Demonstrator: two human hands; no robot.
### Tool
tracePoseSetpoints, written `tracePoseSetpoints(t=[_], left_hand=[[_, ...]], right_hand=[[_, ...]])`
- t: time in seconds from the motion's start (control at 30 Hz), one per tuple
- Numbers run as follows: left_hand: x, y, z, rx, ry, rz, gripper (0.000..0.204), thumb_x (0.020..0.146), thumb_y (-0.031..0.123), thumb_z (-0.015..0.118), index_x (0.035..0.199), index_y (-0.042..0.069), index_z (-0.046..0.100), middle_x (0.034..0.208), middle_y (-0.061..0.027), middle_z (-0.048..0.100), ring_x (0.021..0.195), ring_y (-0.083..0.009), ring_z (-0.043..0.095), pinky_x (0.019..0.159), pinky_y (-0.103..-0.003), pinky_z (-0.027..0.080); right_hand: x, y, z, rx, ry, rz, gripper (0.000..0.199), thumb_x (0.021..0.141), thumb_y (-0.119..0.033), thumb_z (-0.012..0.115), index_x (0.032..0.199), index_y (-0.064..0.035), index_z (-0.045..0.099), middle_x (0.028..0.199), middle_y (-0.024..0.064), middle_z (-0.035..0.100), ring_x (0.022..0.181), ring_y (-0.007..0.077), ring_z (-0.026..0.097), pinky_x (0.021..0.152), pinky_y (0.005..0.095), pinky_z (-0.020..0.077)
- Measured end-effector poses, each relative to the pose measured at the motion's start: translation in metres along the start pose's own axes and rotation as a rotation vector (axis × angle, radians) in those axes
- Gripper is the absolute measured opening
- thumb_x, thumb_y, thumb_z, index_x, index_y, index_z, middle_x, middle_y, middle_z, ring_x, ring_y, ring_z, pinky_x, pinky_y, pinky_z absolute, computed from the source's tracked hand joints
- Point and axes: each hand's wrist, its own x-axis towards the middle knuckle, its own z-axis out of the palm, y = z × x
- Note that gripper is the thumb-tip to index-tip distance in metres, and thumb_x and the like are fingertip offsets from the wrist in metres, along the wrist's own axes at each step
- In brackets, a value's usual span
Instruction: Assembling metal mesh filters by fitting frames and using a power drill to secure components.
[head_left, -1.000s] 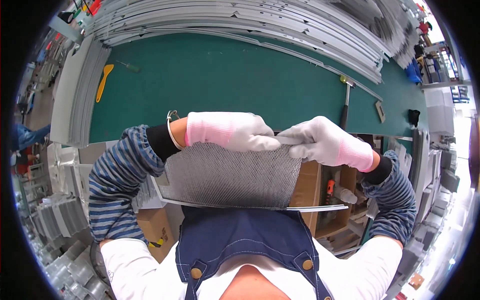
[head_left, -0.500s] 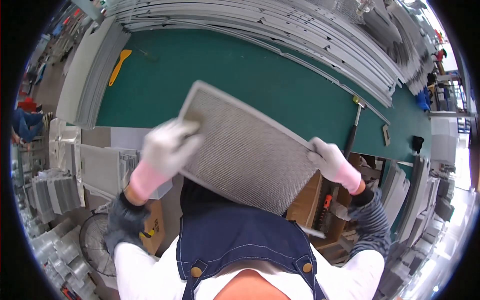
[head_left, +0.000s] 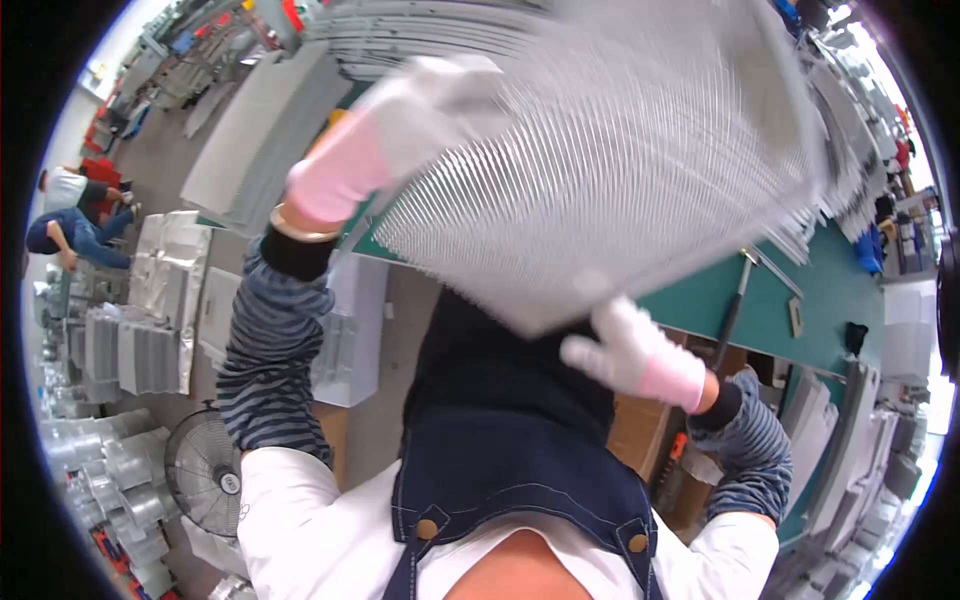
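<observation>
A mesh filter panel (head_left: pixel 610 190), grey and thin-framed, is raised and tilted above the bench, blurred by motion. My left hand (head_left: pixel 425 110), in a white glove with a pink cuff, is closed on its left side; the fingertips are smeared. At the panel's lower edge is my right hand (head_left: pixel 635 355), gloved alike. Its thumb is spread away from the fingers, and the fingertips meet the edge without wrapping round it. Much of the green bench top (head_left: pixel 690 300) is hidden behind the panel.
Stacked grey panels (head_left: pixel 265 140) stand at the bench's left end. A black-handled hammer (head_left: pixel 735 305) lies on the right side. Below are a cardboard box (head_left: pixel 635 430) and, at left, a floor fan (head_left: pixel 205 470). Two people (head_left: pixel 85 235) are at the far left.
The panel has risen toward me and turned, its left side swinging up and away. My left hand went up with it; my right hand moved slightly left and down, its thumb now spread.
</observation>
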Motion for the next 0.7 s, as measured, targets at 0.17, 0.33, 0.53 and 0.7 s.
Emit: tracePoseSetpoints(t=[0.17,0.33,0.53,0.7], left_hand=[[-0.026,0.018,0.093,-0.601,-1.012,-0.339,0.043,0.092,0.03,0.059,0.113,-0.007,0.059,0.099,-0.0239,0.067,0.089,-0.0336,0.065,0.08,-0.041,0.05],[-0.012,0.042,0.133,-0.801,-0.832,0.011,0.029,0.096,0.027,0.057,0.098,-0.002,0.061,0.08,-0.0184,0.064,0.073,-0.0306,0.064,0.068,-0.039,0.051],[-0.005,0.036,0.032,-0.268,-1.359,-0.392,0.03,0.096,0.025,0.053,0.1,-0.003,0.058,0.077,-0.0209,0.063,0.073,-0.0358,0.064,0.069,-0.043,0.05],[-0.026,0.05,0.028,-0.351,-1.053,-0.467,0.017,0.092,0.017,0.057,0.092,-0.001,0.058,0.075,-0.0194,0.061,0.071,-0.0367,0.063,0.066,-0.042,0.05]], right_hand=[[-0.029,-0.001,-0.005,0.231,-0.665,-0.287,0.042,0.088,-0.025,0.064,0.121,0.0003,0.057,0.117,0.0216,0.06,0.107,0.0407,0.058,0.095,0.0467,0.0454],[-0.008,0.012,-0.03,-0.319,0.418,-0.309,0.05,0.073,-0.019,0.077,0.115,-0.0009,0.058,0.096,0.0216,0.064,0.089,0.0349,0.065,0.076,0.0401,0.0522],[-0.009,0.065,-0.004,-0.209,0.491,-0.278,0.025,0.081,-0.025,0.072,0.085,-0.0037,0.061,0.069,0.0121,0.062,0.065,0.0307,0.064,0.06,0.0398,0.0496],[-0.004,0.056,-0.012,-0.211,0.374,-0.268,0.022,0.087,-0.024,0.065,0.083,-0.0028,0.058,0.067,0.0138,0.06,0.064,0.0329,0.063,0.059,0.0415,0.0486]])
